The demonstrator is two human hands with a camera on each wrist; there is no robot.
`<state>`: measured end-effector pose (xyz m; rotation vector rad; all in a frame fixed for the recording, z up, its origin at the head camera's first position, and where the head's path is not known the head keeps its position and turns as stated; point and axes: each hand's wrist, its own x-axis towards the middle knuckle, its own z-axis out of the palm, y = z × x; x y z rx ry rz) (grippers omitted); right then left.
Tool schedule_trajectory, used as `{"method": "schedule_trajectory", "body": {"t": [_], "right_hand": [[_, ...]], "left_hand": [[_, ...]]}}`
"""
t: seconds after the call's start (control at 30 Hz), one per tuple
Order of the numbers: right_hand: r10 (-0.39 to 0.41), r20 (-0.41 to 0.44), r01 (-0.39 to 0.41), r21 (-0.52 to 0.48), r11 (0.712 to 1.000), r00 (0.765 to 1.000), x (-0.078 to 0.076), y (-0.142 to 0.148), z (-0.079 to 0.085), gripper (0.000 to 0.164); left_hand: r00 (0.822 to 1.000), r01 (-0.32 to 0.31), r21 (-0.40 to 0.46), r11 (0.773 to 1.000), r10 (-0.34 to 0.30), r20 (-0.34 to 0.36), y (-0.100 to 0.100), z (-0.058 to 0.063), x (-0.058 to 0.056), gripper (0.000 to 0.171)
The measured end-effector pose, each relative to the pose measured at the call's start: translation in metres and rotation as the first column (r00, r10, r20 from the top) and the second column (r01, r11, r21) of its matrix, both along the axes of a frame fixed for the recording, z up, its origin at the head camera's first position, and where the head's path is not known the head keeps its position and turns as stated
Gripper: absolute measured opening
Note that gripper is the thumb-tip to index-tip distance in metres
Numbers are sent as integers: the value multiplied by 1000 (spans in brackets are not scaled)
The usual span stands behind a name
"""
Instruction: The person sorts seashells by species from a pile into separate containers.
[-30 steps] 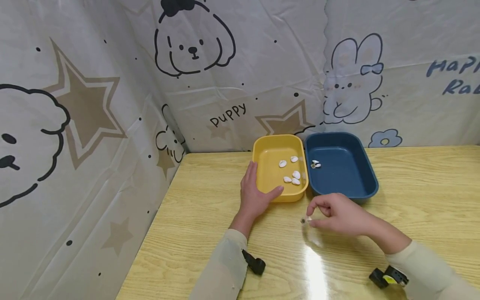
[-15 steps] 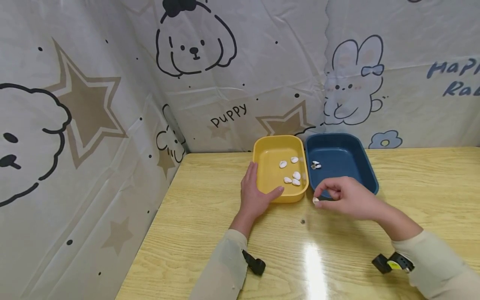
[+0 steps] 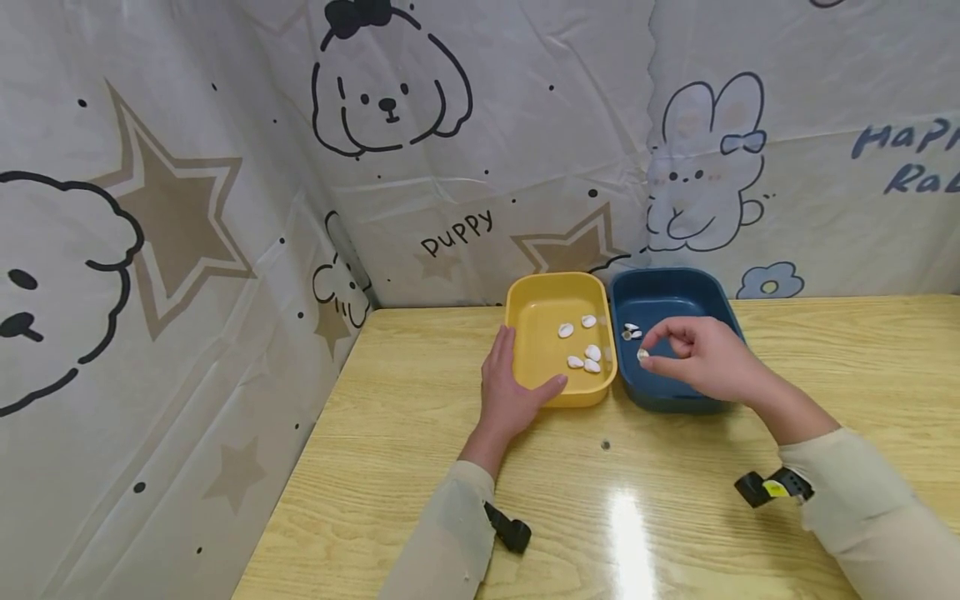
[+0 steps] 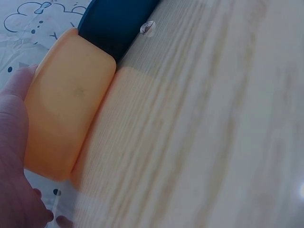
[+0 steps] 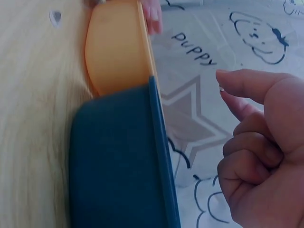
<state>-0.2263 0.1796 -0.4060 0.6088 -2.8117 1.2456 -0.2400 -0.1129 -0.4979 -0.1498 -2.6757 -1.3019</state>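
My left hand [image 3: 513, 392] holds the near left corner of the yellow tray [image 3: 555, 287], its thumb at the front rim and its fingers along the left wall. Several white seashells [image 3: 592, 352] lie in that tray. Above the blue tray [image 3: 675, 283], my right hand [image 3: 705, 354] pinches a small pale shell [image 3: 642, 355] between thumb and index finger; the fingertips partly hide it. In the right wrist view the other fingers are curled in. A few small shells [image 3: 631, 332] lie at the blue tray's left side. One small shell [image 4: 148, 29] sits on the table in front.
Both trays stand side by side on the wooden table [image 3: 420, 375]. A printed cloth [image 3: 555, 150] hangs right behind them and another stretch of it runs along the left. A band with a black camera is on each wrist.
My right hand has lifted a small shell from the table and carried it up and away to above the blue tray. Another shell stayed on the table. My left hand has not moved.
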Motion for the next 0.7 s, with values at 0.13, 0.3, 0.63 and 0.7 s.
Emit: {"method": "schedule_trajectory", "body": {"t": [0.13, 0.3, 0.63, 0.7], "right_hand": [[-78, -29, 78, -3, 997, 997, -11, 2, -3, 26], [-182, -29, 182, 5, 983, 983, -21, 2, -7, 31], [-296, -12, 296, 67, 953, 955, -44, 0, -22, 36], [-309, -13, 309, 76, 948, 951, -47, 0, -25, 34]], "left_hand": [[1000, 0, 2, 1000, 0, 2, 0, -1, -1, 113], [1000, -1, 8, 1000, 0, 6, 0, -1, -1, 113], [1000, -3, 15, 1000, 3, 5, 0, 0, 1, 113], [1000, -4, 14, 1000, 4, 11, 1, 1, 1, 113]]}}
